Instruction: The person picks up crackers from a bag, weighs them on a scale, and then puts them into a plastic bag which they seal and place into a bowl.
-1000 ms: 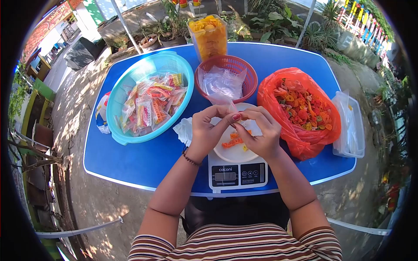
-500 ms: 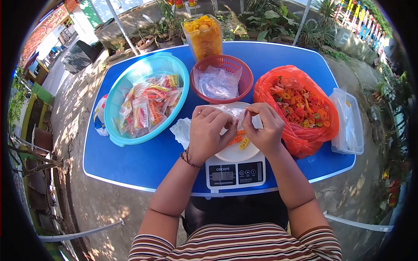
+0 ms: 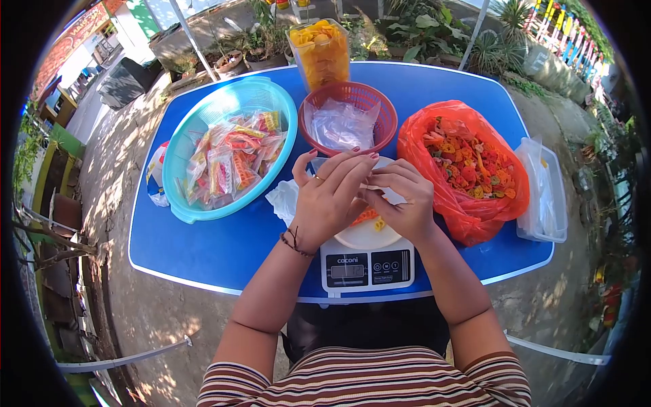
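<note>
Outdoors, on paved ground edged with potted plants, stands one blue desk [image 3: 203, 251].

It carries two round baskets. A turquoise basket [image 3: 196, 216] holds many sealed snack packets [image 3: 230, 159], too overlapped to count. A red basket [image 3: 388, 125] holds a heap of clear bags [image 3: 342, 125].

Behind them is one tall clear container [image 3: 324, 54] of orange-yellow crisps, its top cut off by the edge of the view. On the right, one orange plastic sack [image 3: 475, 217] lies open and full of mixed coloured snacks [image 3: 471, 166]. Beside it is one clear tub [image 3: 546, 197] whose contents are hard to make out.

One digital scale [image 3: 366, 264] sits at the near edge with one white plate [image 3: 369, 237] on it. The plate is largely hidden, and only a few orange and yellow pieces [image 3: 369, 218] show on it.

Both hands meet above the plate. The left hand [image 3: 329, 197] has its fingers stretched out straight and its thumb raised; whether it grips anything cannot be told. The right hand [image 3: 400, 203] is curled, its fingers pinched on a small clear bag [image 3: 390, 195]. That bag is held between the two hands and mostly covered by them.

One crumpled white plastic piece [image 3: 283, 200] lies just left of the scale, partly behind the left hand.
</note>
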A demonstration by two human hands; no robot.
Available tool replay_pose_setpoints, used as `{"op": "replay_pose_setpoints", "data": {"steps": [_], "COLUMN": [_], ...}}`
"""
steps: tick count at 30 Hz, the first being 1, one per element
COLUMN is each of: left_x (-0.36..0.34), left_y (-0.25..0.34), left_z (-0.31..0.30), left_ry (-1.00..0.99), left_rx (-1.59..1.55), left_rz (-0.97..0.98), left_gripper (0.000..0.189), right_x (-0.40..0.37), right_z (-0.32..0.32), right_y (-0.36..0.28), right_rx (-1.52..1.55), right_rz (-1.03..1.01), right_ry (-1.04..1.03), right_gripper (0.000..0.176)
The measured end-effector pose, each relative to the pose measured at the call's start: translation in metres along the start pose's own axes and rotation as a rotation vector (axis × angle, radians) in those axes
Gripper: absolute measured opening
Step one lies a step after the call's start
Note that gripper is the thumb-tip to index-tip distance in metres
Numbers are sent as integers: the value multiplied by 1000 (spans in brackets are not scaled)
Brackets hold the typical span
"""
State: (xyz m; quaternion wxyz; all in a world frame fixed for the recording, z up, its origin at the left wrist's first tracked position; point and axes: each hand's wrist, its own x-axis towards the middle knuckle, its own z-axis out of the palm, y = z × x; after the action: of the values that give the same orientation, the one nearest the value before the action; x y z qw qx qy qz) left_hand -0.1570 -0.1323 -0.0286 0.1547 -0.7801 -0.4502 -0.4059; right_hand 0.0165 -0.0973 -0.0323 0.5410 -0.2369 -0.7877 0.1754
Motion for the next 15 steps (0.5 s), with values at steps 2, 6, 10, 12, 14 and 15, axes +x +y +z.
{"op": "replay_pose_setpoints", "data": {"steps": [2,6,10,12,14,15], "left_x": [-2,-3,1,3,2,2], "left_y": [-4,-7,-3,-3,-10,-13], "left_z": [-2,-3,-9,-11,-9,-8], "left_ry": [-10,-2,79,165,244,246], "left_rx": [-15,-22,-51,-70,-80,-48], "left_rz": [1,-8,-50,-70,-74,-70], "left_gripper": [61,63,77,89,101,106], "right_x": [2,6,3,-3,-3,-3], "right_z": [-1,-3,-3,-2,-4,-5], "right_y": [1,-1,3,7,13,15], "right_rx": [-1,-41,157,400,439,458], "right_rz": [-8,-37,161,412,431,440], "right_ry": [-4,-5,37,113,114,115], "right_gripper": [24,27,27,27,27,27]}}
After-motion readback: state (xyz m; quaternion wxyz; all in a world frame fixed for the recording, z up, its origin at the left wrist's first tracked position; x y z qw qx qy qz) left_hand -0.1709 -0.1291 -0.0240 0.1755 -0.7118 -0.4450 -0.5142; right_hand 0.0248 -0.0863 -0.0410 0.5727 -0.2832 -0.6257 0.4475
